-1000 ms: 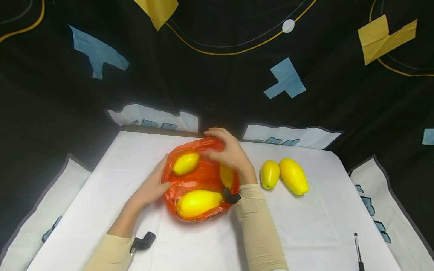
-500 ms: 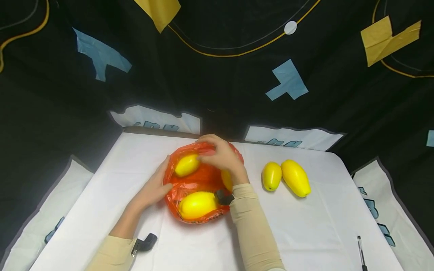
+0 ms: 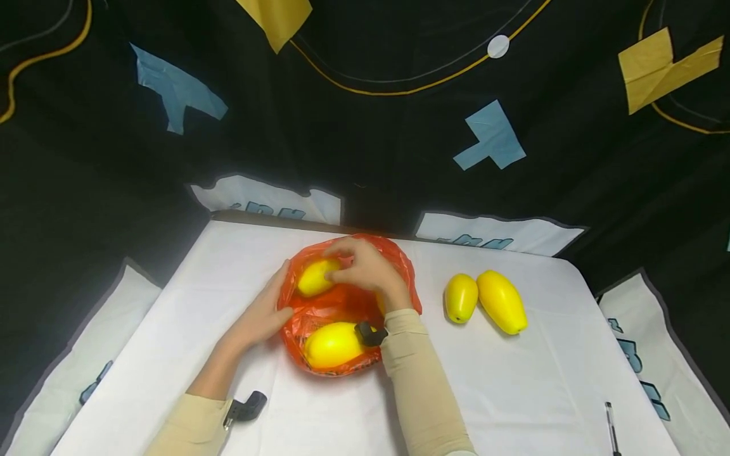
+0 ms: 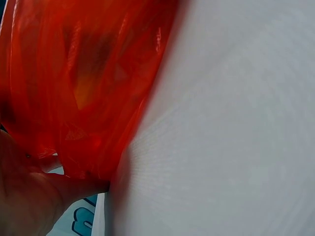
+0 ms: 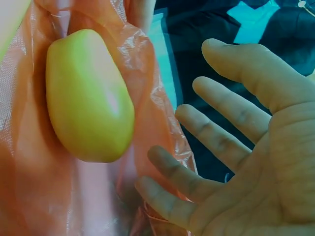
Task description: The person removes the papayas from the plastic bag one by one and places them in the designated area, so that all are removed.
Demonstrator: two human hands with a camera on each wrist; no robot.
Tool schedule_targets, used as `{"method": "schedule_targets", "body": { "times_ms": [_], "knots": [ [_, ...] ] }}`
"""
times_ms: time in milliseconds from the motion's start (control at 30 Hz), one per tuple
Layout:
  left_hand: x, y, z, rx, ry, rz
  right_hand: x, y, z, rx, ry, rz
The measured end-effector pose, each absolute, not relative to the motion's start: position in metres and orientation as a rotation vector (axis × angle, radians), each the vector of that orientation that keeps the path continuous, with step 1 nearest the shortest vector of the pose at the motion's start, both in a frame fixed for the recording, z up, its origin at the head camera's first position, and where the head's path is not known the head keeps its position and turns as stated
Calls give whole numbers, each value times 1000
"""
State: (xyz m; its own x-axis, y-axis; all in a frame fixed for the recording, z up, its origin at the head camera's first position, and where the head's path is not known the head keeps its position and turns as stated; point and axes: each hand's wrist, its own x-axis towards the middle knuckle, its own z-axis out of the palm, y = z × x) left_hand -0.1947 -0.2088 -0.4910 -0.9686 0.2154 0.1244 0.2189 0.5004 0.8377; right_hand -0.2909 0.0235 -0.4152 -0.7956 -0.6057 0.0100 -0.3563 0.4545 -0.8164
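A red plastic bag [image 3: 345,304] stands with its mouth spread, holding several yellow fruits. My left hand [image 3: 259,313] rests against its left side with fingers extended; in the left wrist view that hand [image 4: 32,191] touches the red plastic [image 4: 88,98]. Over the bag's mouth is my right hand [image 3: 365,269], its fingertips near the back-left fruit [image 3: 315,278]. The right wrist view shows the right hand [image 5: 256,142] with fingers spread and nothing between them, a gap away from a fruit [image 5: 89,98]. A larger fruit [image 3: 332,346] lies at the bag's front.
To the right of the bag, two yellow fruits [image 3: 461,297] [image 3: 502,302] lie side by side on the white table [image 3: 513,392]. A pen [image 3: 612,427] is near the front right. Behind the table hangs a black cloth [image 3: 376,152] with coloured shapes.
My right hand has moved left and toward me, from the bag's back-right rim to the back-left fruit. The left hand stays at the bag's left side.
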Motion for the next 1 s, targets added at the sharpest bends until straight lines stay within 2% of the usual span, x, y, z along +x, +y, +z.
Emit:
{"method": "schedule_targets", "body": {
  "times_ms": [1000],
  "knots": [
    [-193, -208, -487, -365, -2767, -1480, -291, -3, -426, -1049, 2555, -628]
  ]
}}
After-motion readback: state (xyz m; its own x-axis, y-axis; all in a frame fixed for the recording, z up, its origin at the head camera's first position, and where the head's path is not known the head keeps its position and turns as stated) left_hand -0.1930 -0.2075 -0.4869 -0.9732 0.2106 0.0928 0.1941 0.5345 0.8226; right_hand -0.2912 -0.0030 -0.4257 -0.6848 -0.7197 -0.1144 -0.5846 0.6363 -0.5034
